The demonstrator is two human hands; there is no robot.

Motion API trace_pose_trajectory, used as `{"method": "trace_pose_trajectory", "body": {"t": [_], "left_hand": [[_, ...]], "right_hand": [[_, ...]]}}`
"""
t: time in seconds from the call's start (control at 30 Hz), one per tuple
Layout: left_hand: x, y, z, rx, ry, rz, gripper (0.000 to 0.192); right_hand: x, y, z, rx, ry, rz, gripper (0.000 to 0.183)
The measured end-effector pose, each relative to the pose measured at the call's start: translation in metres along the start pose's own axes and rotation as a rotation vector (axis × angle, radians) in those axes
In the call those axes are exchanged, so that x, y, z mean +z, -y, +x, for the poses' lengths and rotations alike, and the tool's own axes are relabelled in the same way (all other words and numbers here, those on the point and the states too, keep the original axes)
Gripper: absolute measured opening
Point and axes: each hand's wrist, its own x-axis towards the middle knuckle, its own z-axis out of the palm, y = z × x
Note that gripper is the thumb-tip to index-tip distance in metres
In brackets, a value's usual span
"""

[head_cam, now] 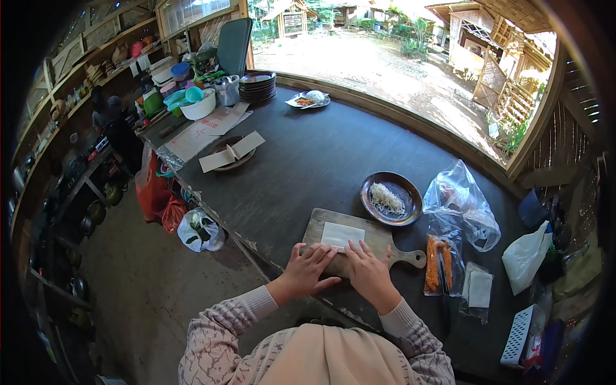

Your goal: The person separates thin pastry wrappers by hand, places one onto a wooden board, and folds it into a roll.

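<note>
A pale, thin rectangular sheet, perhaps a wrapper, lies on a wooden paddle-shaped cutting board. The fingertips of my left hand and my right hand rest side by side on its near edge; whether something is under them is hidden. Beyond the board, a brown plate holds a heap of pale shreds. To the right, orange sticks lie in a clear plastic bag, with a dark utensil over them. Beside it is a packet of pale sheets.
A clear plastic bag lies past the board's handle. Farther left are a plate with folded cardboard, stacked dark plates and a dish with white food. A white perforated basket stands right. A person is at the far left.
</note>
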Motion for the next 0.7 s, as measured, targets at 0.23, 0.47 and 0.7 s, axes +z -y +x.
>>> {"method": "trace_pose_trajectory", "body": {"t": [0.23, 0.47, 0.7], "left_hand": [[0.003, -0.002, -0.002, -0.043, 0.008, -0.021, 0.067], [-0.001, -0.007, 0.002, -0.095, 0.023, -0.051, 0.06], [0.006, -0.012, 0.004, -0.146, -0.054, -0.091, 0.059]], "right_hand": [[0.001, 0.015, 0.005, 0.097, 0.196, 0.074, 0.049], [0.008, 0.013, 0.003, 0.022, 0.119, -0.073, 0.045], [0.004, 0.016, 0.008, 0.084, 0.211, -0.002, 0.047]]}}
